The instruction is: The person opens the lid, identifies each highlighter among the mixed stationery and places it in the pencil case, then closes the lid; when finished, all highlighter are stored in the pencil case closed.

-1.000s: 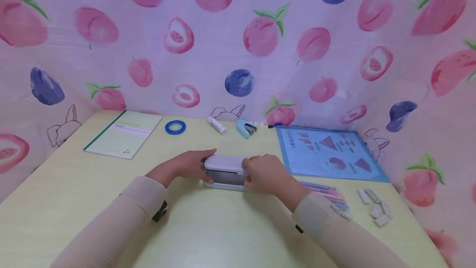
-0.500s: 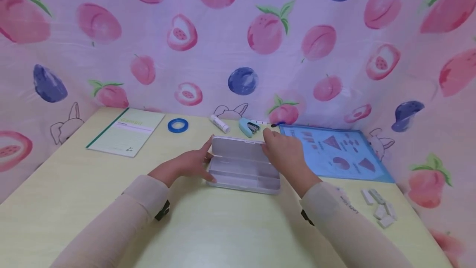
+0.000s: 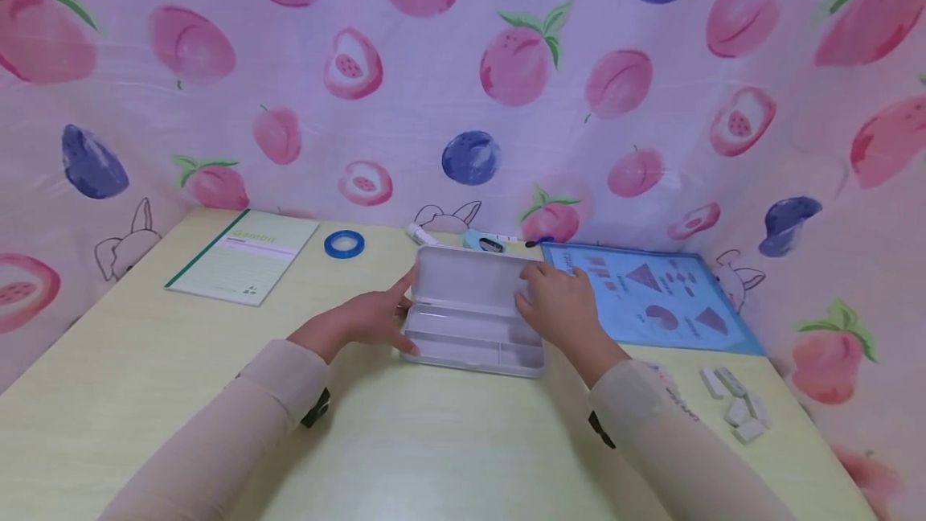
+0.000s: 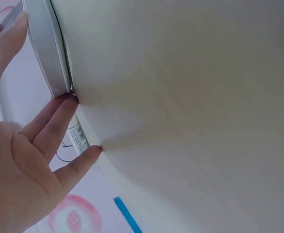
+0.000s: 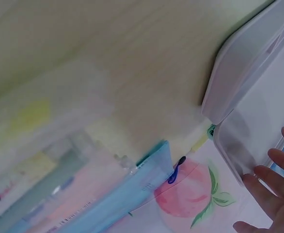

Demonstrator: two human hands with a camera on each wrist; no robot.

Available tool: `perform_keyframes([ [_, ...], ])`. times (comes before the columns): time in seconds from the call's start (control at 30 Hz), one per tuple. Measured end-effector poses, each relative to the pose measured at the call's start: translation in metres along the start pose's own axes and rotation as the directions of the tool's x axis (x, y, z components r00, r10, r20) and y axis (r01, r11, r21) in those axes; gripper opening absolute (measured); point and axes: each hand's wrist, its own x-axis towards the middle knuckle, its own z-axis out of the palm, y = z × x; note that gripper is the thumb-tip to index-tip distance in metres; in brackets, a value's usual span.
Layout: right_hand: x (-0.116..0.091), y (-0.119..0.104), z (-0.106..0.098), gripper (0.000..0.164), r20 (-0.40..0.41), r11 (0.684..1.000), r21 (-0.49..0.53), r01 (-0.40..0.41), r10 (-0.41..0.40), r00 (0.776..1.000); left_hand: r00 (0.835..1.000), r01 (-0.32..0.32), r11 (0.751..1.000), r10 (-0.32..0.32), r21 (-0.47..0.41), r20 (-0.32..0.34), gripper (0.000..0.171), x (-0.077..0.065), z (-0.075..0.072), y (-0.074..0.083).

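Observation:
A pale pencil case (image 3: 452, 350) stands in the middle of the table with its lid (image 3: 463, 278) swung up and back. Inside, its divided tray holds nothing. My left hand (image 3: 358, 320) grips the case's left end, thumb at the front corner and fingers spread behind; the left wrist view shows fingertips at the corner of the case (image 4: 50, 48). At the lid's right side is my right hand (image 3: 560, 304), fingers loosely bent. In the right wrist view its fingertips touch the lid (image 5: 248, 131) at the edge.
Behind the lid lie a glue stick (image 3: 422, 234) and a light blue stapler (image 3: 483, 241), both partly hidden. Blue tape (image 3: 344, 244) and a notebook (image 3: 243, 257) are to the left. A blue document pouch (image 3: 651, 296) and several erasers (image 3: 735, 404) lie right; pens sit under the right sleeve.
The lid was nearly down, held at its front by my right hand; it has swung up and back. The right hand moved up and right with it, then loosened. The left hand stayed.

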Motion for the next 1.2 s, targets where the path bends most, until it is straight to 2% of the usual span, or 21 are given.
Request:
perform_keyframes([
  [0.23,-0.005,0.009,0.002,0.035,-0.003,0.994,0.111,0.009,-0.009,1.0,1.0,0.016,1.0,-0.016,-0.003,0.016,0.124,0.003,0.0,0.004],
  [0.43,-0.021,0.029,-0.002,0.036,-0.012,0.986,0.165,0.014,-0.012,1.0,1.0,0.019,1.0,-0.019,-0.012,0.009,0.123,0.003,0.002,0.008],
  [0.7,-0.052,0.079,-0.006,0.038,0.146,0.986,0.16,-0.049,0.025,0.989,1.0,0.027,1.0,-0.027,0.004,0.012,0.124,0.003,0.004,0.01],
  [0.83,-0.068,0.11,-0.011,0.037,0.239,0.985,0.162,-0.06,0.019,0.971,1.0,0.025,1.0,-0.025,0.004,0.008,0.125,0.0,0.001,0.009],
  [0.97,-0.082,0.134,-0.012,0.035,0.333,0.984,0.162,-0.079,0.021,0.943,1.0,0.022,1.0,-0.022,0.001,0.009,0.126,0.0,0.0,0.007],
  [1.1,-0.092,0.149,-0.007,0.031,0.376,0.987,0.121,-0.109,0.056,0.925,1.0,0.022,1.0,-0.022,0.004,0.015,0.127,0.003,0.0,0.005],
  [1.2,-0.097,0.158,-0.003,0.028,0.378,0.989,0.091,-0.114,0.071,0.923,0.999,0.028,1.0,-0.028,-0.006,0.022,0.127,0.004,0.001,0.005],
])
